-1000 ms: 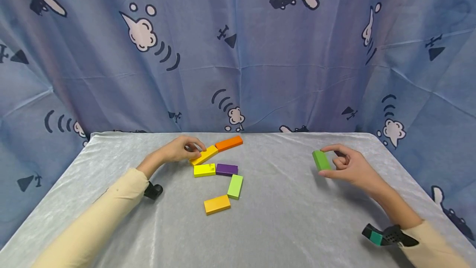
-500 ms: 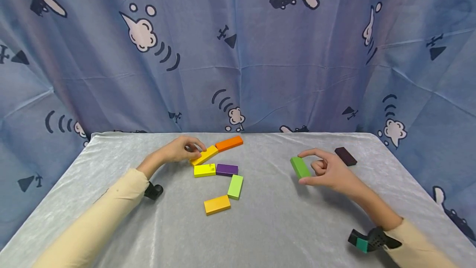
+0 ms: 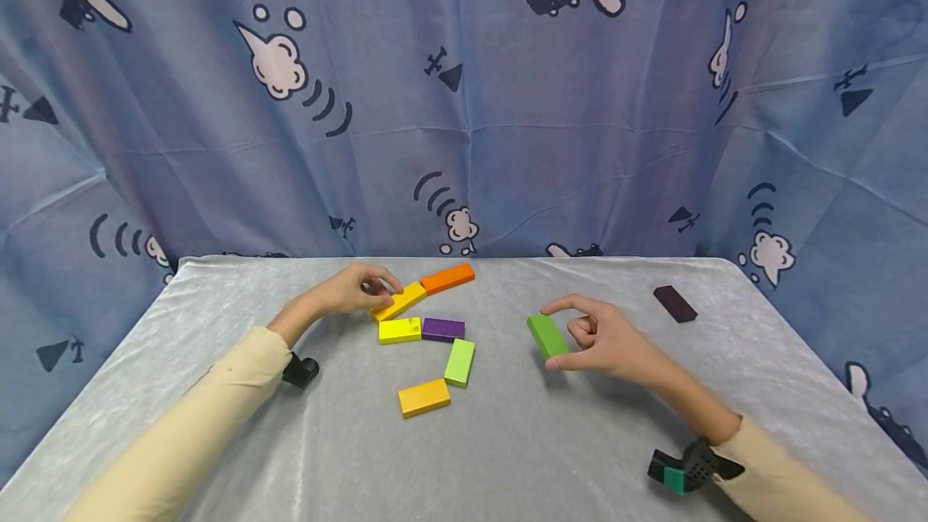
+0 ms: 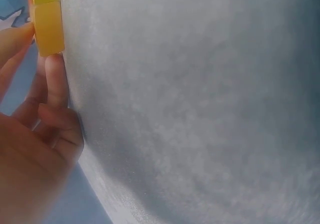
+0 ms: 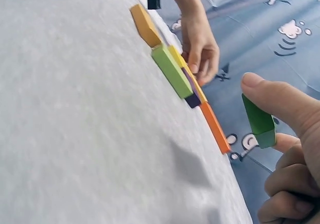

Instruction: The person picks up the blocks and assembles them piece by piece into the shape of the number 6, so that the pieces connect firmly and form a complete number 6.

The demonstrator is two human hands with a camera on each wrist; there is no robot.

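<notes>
One green block (image 3: 547, 336) hangs pinched in my right hand (image 3: 607, 345) above the desk (image 3: 551, 441), not yet placed; my left hand (image 3: 355, 290) grips an amber block (image 3: 407, 299). Five other blocks (image 3: 443, 330) nearby look already laid out, while the dark block (image 3: 675, 304), well apart, seems left over.

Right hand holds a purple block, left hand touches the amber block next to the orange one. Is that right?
Not quite: the head view shows the right hand holding a green block, not purple. The left hand does touch the amber block next to the orange one.
</notes>
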